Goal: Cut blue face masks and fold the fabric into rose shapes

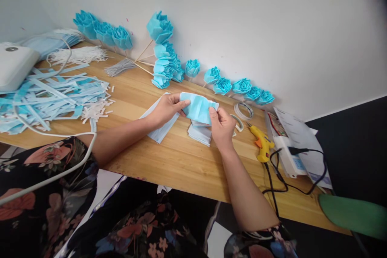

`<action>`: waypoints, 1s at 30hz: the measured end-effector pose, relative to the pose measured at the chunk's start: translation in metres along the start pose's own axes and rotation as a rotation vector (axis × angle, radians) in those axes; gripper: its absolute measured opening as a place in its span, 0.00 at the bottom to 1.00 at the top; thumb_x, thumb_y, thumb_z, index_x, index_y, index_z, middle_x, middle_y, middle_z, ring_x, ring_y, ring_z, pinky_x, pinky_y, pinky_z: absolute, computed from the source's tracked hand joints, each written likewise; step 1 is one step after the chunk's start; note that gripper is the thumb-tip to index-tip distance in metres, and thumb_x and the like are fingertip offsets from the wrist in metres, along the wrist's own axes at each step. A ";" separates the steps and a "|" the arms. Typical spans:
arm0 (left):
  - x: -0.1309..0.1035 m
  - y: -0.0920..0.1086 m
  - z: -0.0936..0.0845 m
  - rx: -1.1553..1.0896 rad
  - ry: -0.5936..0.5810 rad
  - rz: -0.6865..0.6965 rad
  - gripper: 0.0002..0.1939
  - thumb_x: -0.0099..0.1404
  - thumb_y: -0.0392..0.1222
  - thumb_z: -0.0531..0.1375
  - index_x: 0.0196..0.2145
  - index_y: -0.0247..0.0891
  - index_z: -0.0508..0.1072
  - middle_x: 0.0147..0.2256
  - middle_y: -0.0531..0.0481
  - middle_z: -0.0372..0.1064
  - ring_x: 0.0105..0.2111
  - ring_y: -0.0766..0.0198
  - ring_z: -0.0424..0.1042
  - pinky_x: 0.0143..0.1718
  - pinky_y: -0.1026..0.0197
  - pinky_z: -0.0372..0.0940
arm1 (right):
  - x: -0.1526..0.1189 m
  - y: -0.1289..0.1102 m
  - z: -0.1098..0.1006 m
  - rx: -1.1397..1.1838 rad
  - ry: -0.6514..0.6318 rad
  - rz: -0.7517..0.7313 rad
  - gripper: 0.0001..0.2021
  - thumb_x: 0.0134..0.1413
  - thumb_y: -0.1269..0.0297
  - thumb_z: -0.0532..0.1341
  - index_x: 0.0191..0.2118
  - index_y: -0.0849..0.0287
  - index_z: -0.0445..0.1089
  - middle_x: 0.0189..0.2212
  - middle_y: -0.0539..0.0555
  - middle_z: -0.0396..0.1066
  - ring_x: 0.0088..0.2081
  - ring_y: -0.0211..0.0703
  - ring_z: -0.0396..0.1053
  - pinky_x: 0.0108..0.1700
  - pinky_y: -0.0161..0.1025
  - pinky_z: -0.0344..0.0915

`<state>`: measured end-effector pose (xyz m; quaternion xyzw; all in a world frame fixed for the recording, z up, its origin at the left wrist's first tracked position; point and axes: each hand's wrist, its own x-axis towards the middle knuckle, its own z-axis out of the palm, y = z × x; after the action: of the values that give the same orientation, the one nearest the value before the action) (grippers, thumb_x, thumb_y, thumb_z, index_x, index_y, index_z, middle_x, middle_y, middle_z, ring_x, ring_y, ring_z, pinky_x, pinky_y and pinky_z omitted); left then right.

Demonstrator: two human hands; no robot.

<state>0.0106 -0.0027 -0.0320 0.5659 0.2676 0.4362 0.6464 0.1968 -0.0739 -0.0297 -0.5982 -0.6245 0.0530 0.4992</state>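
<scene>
Between my two hands a light blue piece of mask-like fabric [198, 108] is stretched out above the table. My left hand [169, 109] pinches its left end, thumb on top. At the other end, my right hand [222, 125] grips the lower right part with the thumb in front. Below the piece lies a small stack of folded pale pieces [199, 134], partly hidden by it. A flat pale blue sheet [163, 131] rests under and beside my left hand.
Blue fabric flowers [163, 64] on sticks line the wall. Cut strips [60, 96] and white cords [78, 54] lie left. Right are a tape roll [243, 111], a yellow glue gun [260, 143] and a power strip [290, 161] with black cables. A white cable [60, 173] crosses my left arm.
</scene>
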 end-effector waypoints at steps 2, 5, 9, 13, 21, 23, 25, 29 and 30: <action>0.000 0.000 0.000 0.001 -0.003 -0.001 0.21 0.54 0.55 0.68 0.33 0.32 0.77 0.30 0.47 0.75 0.27 0.67 0.71 0.30 0.64 0.69 | 0.000 0.000 0.000 -0.005 -0.005 -0.001 0.19 0.61 0.55 0.57 0.21 0.57 0.57 0.17 0.43 0.48 0.22 0.32 0.47 0.26 0.35 0.48; -0.001 0.000 0.000 0.011 -0.012 0.002 0.21 0.55 0.56 0.67 0.33 0.32 0.76 0.30 0.47 0.74 0.27 0.67 0.70 0.30 0.65 0.69 | -0.001 0.000 0.000 -0.006 -0.019 0.008 0.19 0.60 0.55 0.57 0.21 0.57 0.57 0.17 0.43 0.48 0.22 0.32 0.47 0.26 0.35 0.48; -0.001 0.001 0.000 0.006 -0.009 0.007 0.22 0.55 0.56 0.67 0.33 0.31 0.76 0.30 0.48 0.74 0.27 0.67 0.70 0.30 0.65 0.69 | 0.000 -0.002 -0.001 0.015 0.003 0.030 0.20 0.60 0.54 0.57 0.21 0.57 0.55 0.17 0.43 0.47 0.22 0.33 0.46 0.25 0.35 0.47; -0.001 0.003 0.002 0.003 -0.005 0.007 0.22 0.54 0.57 0.67 0.32 0.32 0.75 0.30 0.48 0.74 0.28 0.66 0.71 0.30 0.64 0.70 | 0.003 -0.002 -0.004 0.055 0.133 0.079 0.22 0.61 0.51 0.56 0.21 0.56 0.51 0.18 0.44 0.45 0.23 0.33 0.46 0.26 0.34 0.46; -0.002 0.004 0.001 0.009 0.003 -0.016 0.22 0.54 0.57 0.67 0.32 0.32 0.76 0.30 0.48 0.75 0.29 0.65 0.72 0.31 0.63 0.70 | 0.003 -0.002 -0.004 0.032 0.099 0.057 0.23 0.61 0.50 0.56 0.21 0.56 0.51 0.18 0.43 0.44 0.23 0.32 0.45 0.26 0.34 0.45; -0.001 0.004 0.001 0.002 0.002 -0.021 0.22 0.54 0.57 0.67 0.33 0.32 0.76 0.30 0.48 0.75 0.30 0.65 0.72 0.32 0.63 0.70 | 0.003 -0.002 -0.003 0.027 0.090 0.060 0.22 0.61 0.51 0.56 0.21 0.57 0.52 0.18 0.43 0.44 0.23 0.32 0.45 0.26 0.34 0.45; -0.001 0.004 0.001 -0.002 0.002 -0.018 0.22 0.54 0.57 0.68 0.33 0.32 0.76 0.30 0.48 0.75 0.29 0.65 0.72 0.31 0.63 0.70 | 0.003 -0.002 -0.003 0.026 0.081 0.063 0.22 0.61 0.51 0.56 0.21 0.57 0.52 0.18 0.43 0.44 0.22 0.32 0.45 0.25 0.35 0.45; -0.001 0.004 0.002 -0.004 0.004 -0.012 0.22 0.54 0.56 0.68 0.32 0.32 0.76 0.30 0.48 0.74 0.27 0.66 0.71 0.30 0.64 0.70 | 0.002 0.000 -0.003 0.013 0.057 0.056 0.22 0.61 0.51 0.56 0.21 0.57 0.53 0.18 0.43 0.46 0.23 0.32 0.46 0.26 0.35 0.46; -0.001 0.004 0.002 -0.003 0.002 -0.013 0.21 0.54 0.56 0.68 0.32 0.32 0.76 0.29 0.48 0.74 0.27 0.67 0.70 0.30 0.64 0.70 | 0.001 0.001 -0.003 0.006 0.052 0.054 0.22 0.61 0.51 0.56 0.21 0.57 0.54 0.18 0.43 0.47 0.23 0.32 0.47 0.26 0.35 0.47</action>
<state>0.0104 -0.0047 -0.0275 0.5626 0.2713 0.4332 0.6498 0.1993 -0.0741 -0.0281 -0.6145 -0.5949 0.0529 0.5154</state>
